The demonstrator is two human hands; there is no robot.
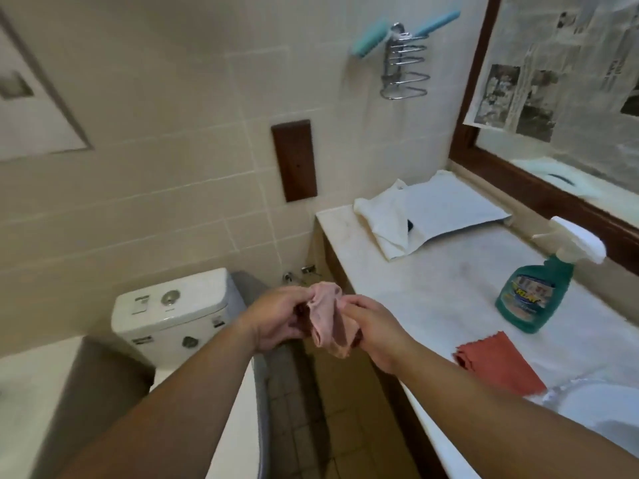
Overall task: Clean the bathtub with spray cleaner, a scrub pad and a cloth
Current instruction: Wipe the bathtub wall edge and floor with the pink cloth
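Hands meet above the floor beside the toilet (173,312), left hand (276,316) and right hand (373,335) each pinching one end of a crumpled pink cloth (328,326) just off the front edge of the tabletop (432,288). On it, spray cleaner (529,295) stands by the back edge and a red cloth (498,364) lies at the front. This looks like readying the cloth; the next move would call for carrying it, likely with the spray, to the bathtub, which is not clearly in view.

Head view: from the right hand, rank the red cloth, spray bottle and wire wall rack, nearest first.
1. Red cloth, on the counter beside the right hand.
2. Spray bottle, farther along the counter.
3. Wire rack, high on the wall.
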